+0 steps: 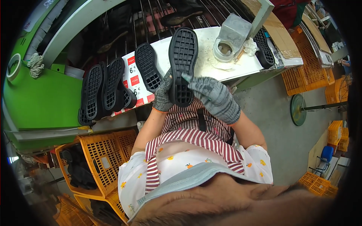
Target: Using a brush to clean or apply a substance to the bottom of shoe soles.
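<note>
A black waffle-grid shoe sole (183, 56) is held over the front edge of the white worktable (206, 51), its gridded face turned up. Its left edge is gripped by the gloved left hand (163, 94). Its heel half is touched by the fingertips of the gloved right hand (215, 97); whether it is also pinched there cannot be told. More black soles (94, 92) are lined up at left; a round pot (222, 56) is placed at right.
</note>
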Demonstrator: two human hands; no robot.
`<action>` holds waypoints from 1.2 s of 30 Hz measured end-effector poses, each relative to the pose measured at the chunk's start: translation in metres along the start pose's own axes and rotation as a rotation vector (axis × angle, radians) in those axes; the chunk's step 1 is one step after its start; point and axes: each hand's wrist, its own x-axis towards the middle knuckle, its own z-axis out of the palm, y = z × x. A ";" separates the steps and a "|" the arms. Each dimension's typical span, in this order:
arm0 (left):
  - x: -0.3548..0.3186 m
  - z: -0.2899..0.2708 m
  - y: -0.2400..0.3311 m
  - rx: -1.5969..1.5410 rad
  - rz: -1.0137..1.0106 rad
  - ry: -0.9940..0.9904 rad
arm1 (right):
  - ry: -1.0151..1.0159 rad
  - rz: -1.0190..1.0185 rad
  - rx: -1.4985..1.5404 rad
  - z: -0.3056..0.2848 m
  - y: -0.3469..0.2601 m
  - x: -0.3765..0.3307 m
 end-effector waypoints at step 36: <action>-0.014 0.132 0.137 1.566 1.097 0.164 | 0.480 0.502 0.330 -0.002 0.047 -0.025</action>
